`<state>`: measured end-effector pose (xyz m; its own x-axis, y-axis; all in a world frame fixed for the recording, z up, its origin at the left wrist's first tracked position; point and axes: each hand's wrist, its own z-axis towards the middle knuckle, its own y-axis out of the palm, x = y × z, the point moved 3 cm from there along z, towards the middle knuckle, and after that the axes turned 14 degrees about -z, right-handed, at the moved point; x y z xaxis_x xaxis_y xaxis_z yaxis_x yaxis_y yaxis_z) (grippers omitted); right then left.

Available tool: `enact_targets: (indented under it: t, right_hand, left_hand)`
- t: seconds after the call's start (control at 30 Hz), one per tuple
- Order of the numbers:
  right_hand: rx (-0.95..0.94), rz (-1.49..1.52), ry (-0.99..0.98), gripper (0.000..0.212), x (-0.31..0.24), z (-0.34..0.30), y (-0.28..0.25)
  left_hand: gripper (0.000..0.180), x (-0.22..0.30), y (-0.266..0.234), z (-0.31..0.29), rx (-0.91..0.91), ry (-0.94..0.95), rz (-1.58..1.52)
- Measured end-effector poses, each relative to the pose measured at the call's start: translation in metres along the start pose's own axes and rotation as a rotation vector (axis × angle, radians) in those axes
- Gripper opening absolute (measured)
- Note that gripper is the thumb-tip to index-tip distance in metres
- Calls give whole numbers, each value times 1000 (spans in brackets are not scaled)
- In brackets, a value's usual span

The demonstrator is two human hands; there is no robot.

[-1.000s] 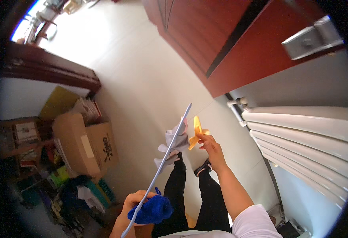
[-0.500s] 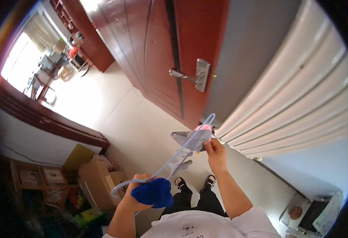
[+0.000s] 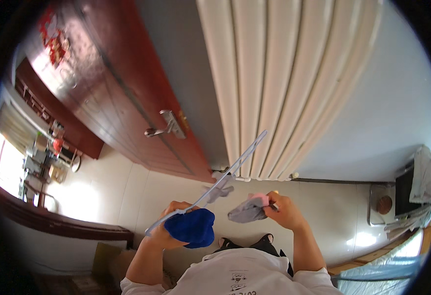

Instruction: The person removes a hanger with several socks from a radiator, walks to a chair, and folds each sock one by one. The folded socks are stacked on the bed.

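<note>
My left hand [image 3: 170,230] is closed around one end of a pale blue clothes hanger [image 3: 229,169], which slants up and away to the right. A bright blue cloth piece [image 3: 191,228], perhaps a sock, sits against that hand's fingers and hides part of the grip. Behind the hanger's middle is a small grey cloth piece [image 3: 219,191], apparently hanging from it. To the right, my right hand [image 3: 285,211] pinches a grey sock [image 3: 248,209] by its pink end. This sock is apart from the hanger, its grey end pointing left.
A large cream radiator [image 3: 274,88] stands on the wall ahead. Left of it, a dark red door [image 3: 127,98] with a metal handle [image 3: 169,127] stands ajar. At the right are a stool [image 3: 380,205] and bagged things [image 3: 419,191]. Pale floor tiles [image 3: 142,191] lie below.
My view has turned to the right. The right hand has drawn the grey-and-pink sock away from the hanger, to the right and nearer me. The left hand keeps its hold.
</note>
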<state>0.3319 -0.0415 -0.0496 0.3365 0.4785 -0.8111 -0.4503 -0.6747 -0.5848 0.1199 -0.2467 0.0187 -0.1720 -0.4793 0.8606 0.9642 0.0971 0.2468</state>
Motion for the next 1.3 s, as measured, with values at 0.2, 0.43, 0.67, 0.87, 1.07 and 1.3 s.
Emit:
enact_targets:
  t: [0.2,0.43,0.67,0.87,1.07,1.3]
  right_hand:
    - [52,312,-48,62,6,-35,-54]
    - [-35,432,-16,42,42,-75,-107]
    - [152,501,96,22,86,-115,-129]
    - [536,627,117,13,100,-160,-159]
    - [672,744,21,15,97,-161,-175]
    - [730,734,-48,20,87,-143,-194]
  left_hand:
    - [64,-23,63,42,-121,-231,-87]
    - [58,-57,142,79,-144,-294,-299]
    - [49,-61,190,131,-241,-216,-300]
    - [38,-58,206,188,-263,-161,-40]
    - [40,-9,232,269,-410,-71,203]
    - [39,62,290,357,-508,-67,446]
